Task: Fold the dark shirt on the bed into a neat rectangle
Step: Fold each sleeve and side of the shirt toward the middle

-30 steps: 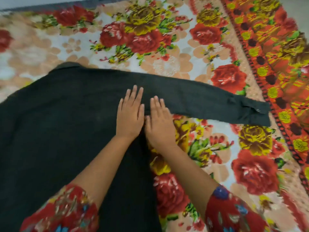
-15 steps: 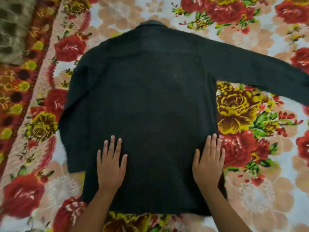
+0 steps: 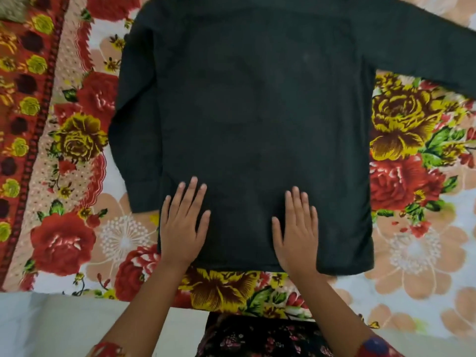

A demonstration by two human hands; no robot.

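Observation:
The dark shirt [image 3: 257, 112] lies flat, back side up, on the flowered bedspread [image 3: 67, 228]. Its left sleeve [image 3: 136, 140] lies along the body's left side, cuff near the hem. The right sleeve [image 3: 425, 55] stretches out to the upper right and runs off the frame. My left hand [image 3: 184, 222] rests flat, fingers spread, on the lower left part of the shirt near the hem. Palm down, my right hand [image 3: 296, 230] presses the lower middle of the shirt. Neither hand grips the cloth. The collar is out of view at the top.
The bed's near edge [image 3: 64, 296] runs along the bottom, with pale floor [image 3: 51, 328] below it. A red patterned border [image 3: 23, 99] runs down the left of the bedspread. A bit of a brownish textile [image 3: 10, 9] shows at the top left corner.
The view has closed in on the shirt's lower body. My right hand has slid left from the shirt's right edge toward the middle. My left hand stays near the hem at the left.

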